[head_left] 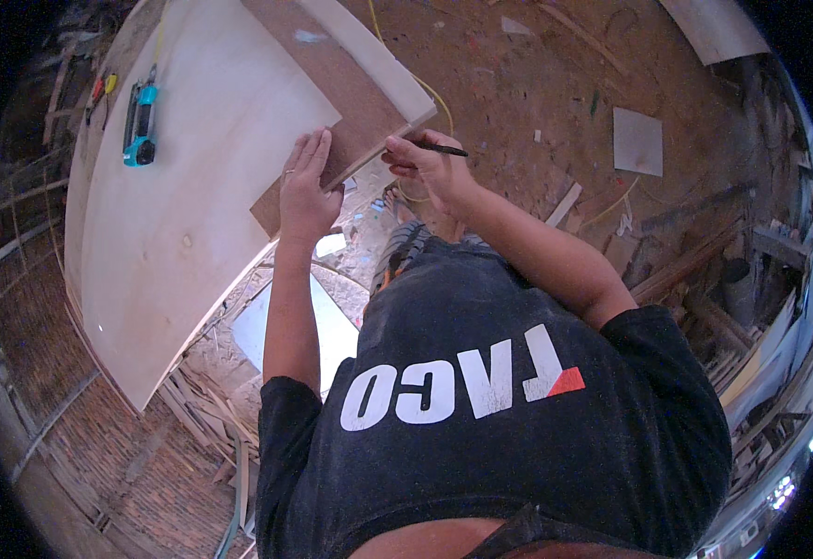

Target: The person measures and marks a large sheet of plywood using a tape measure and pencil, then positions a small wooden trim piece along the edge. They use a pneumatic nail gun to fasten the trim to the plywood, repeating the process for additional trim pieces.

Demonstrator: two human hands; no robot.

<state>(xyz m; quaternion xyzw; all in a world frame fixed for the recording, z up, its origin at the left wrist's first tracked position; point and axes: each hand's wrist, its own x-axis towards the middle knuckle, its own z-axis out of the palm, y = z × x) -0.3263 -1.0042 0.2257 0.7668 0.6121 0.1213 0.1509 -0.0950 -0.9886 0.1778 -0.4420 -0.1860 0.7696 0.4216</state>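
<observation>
The left hand (306, 186) lies flat with fingers together, its grip open and pressing down where the brown board (351, 102) overlaps the big pale sheet (192, 186) on the counter. Just to its right, the right hand (425, 168) has its grip pinched shut on a dark pencil (444, 149), tip at the board's near corner. That corner seems to overhang the counter edge, so if the flat hand eases off, the board could pivot or slide and any line would run crooked. Pressing hard near the unsupported corner could tip it toward the littered floor (518, 84). Farther left of the flat hand, a blue power tool (140, 126) sits near the sheet's edge, where a nudge might drop it.
</observation>
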